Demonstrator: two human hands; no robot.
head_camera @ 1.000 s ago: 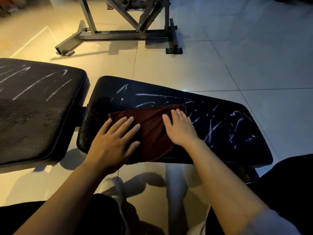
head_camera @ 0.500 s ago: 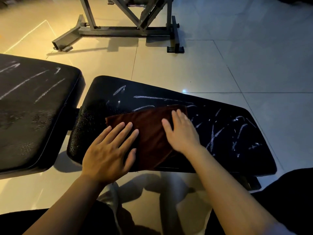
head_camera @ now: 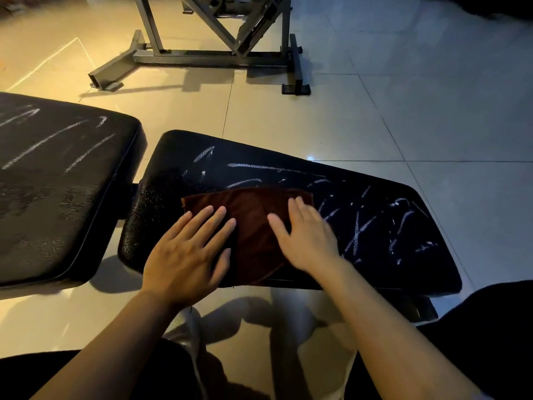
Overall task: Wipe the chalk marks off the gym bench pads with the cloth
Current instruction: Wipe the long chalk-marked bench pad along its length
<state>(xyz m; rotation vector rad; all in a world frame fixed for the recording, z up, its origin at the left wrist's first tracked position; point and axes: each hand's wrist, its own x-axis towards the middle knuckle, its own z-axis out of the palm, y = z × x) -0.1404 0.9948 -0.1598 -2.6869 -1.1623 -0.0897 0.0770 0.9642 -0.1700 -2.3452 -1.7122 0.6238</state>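
A dark brown cloth (head_camera: 253,220) lies flat on the near half of the black bench pad (head_camera: 389,215). White chalk marks (head_camera: 360,226) streak that pad to the right of the cloth and beyond it. My left hand (head_camera: 187,252) presses the cloth's left part with straight, spread fingers. My right hand (head_camera: 305,235) lies flat on the cloth's right part, fingers pointing away from me. A second black pad (head_camera: 57,183) at the left carries fainter chalk lines (head_camera: 43,140).
A grey steel equipment frame (head_camera: 213,53) stands on the tiled floor (head_camera: 317,119) beyond the pads. A narrow gap separates the two pads. My legs in dark clothing (head_camera: 476,327) sit below the bench's near edge.
Both hands stay flat on the cloth. The cloth has shifted slightly left along the pad with my hands; the view has tilted a little.
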